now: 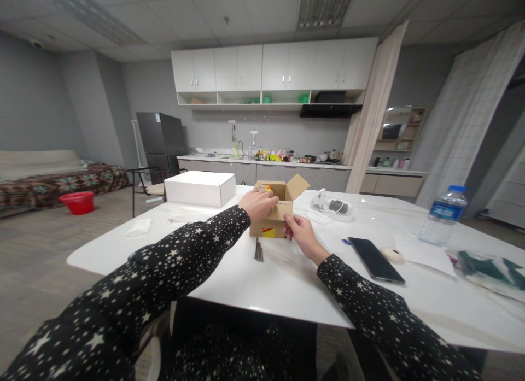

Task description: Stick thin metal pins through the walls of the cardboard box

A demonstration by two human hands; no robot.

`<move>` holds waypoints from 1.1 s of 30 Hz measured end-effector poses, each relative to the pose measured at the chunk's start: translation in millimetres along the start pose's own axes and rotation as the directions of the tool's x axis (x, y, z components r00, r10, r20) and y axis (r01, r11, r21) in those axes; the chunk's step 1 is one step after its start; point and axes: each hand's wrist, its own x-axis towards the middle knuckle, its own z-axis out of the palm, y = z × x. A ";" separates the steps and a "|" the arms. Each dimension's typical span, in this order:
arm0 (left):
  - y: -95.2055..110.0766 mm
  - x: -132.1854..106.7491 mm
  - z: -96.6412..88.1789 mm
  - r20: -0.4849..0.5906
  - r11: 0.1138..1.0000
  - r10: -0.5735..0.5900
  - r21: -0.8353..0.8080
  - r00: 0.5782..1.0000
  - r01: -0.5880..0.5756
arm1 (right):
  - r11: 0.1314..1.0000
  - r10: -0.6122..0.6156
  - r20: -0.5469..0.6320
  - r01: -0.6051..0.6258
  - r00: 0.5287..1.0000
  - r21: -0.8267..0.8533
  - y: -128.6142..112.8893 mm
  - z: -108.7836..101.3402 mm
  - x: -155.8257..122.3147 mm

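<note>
A small brown cardboard box (257, 228) with a yellow-and-red label stands on the table in front of me, one top flap (298, 186) raised at the back right. My left hand (259, 204) reaches over the box's top from the left, fingers bent and closed together; whatever they pinch is hidden. At the front right corner, my right hand (301, 230) grips the cardboard between thumb and fingers. Just in front of the box, several thin grey metal nails or screws (259, 252) lie side by side. The inside of the box is mostly out of sight.
On the white table (229, 282) are a white box (199, 188) at the back left, a white device with a cable (334, 206), a black phone (375, 259), a round beige object (392, 254), a water bottle (443, 216) and a plastic bag (492, 269) at right.
</note>
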 end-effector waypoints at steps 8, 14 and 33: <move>0.6 6.1 -6.5 0.084 0.998 -0.063 -0.005 0.994 0.064 | 1.000 0.000 0.000 0.000 1.000 0.001 0.7 1.1 -0.1; 0.9 9.3 -10.5 0.122 0.998 -0.054 -0.003 0.991 0.055 | 1.000 0.004 0.003 -0.004 1.000 0.000 2.0 1.6 -0.3; 9.4 8.3 -14.9 0.145 0.995 -0.051 0.097 0.988 0.037 | 1.000 0.003 0.005 -0.003 1.000 0.007 0.7 2.5 -0.3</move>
